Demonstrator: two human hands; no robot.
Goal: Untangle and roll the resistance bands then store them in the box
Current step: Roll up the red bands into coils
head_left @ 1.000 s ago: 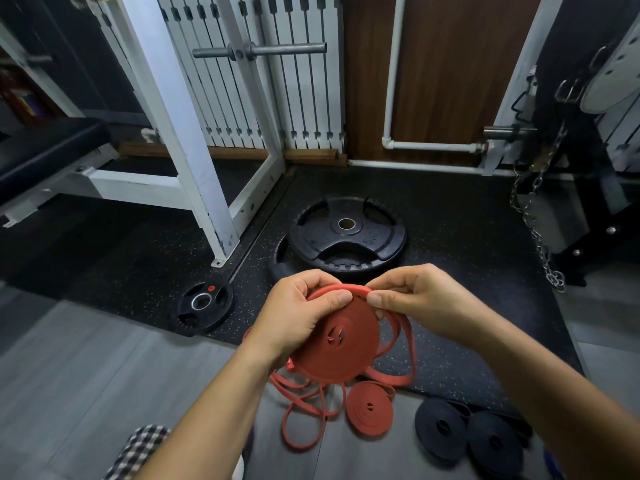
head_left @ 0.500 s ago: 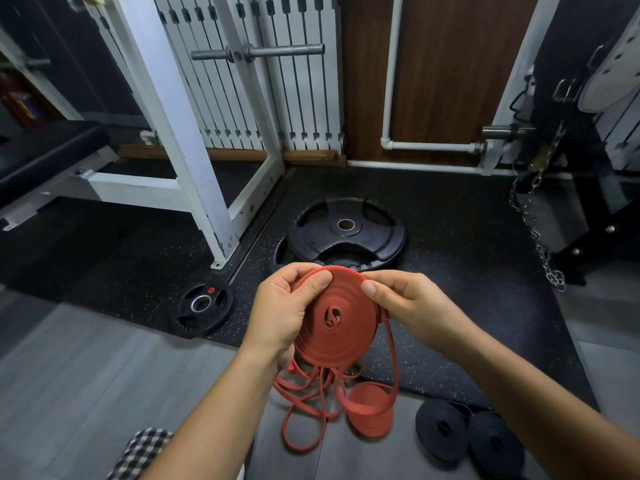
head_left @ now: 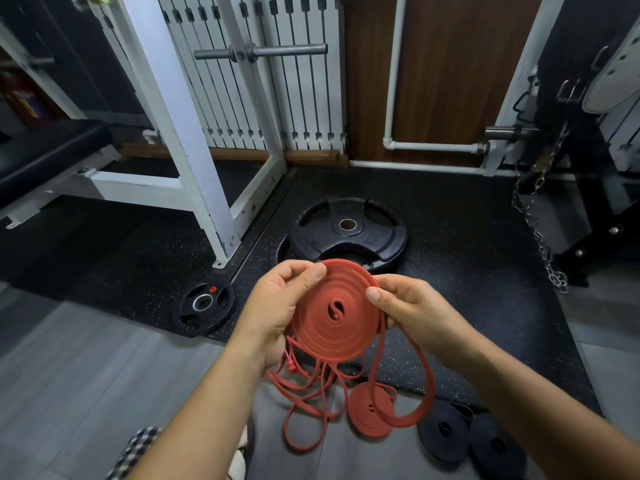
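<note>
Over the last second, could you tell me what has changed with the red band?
The loose loop hanging from the flat red rubber coil dropped lower and swung out to the right, and now crosses the small rolled red band on the floor. Unchanged: the left hand and right hand both grip the coil, and the two rolled black bands lie untouched.

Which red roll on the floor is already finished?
Start at the big black weight plate and come down past the held red coil. On the grey floor, left of two black rolls, lies the small red roll: flat and tightly wound, unlike the loose red loops beside it.
</note>
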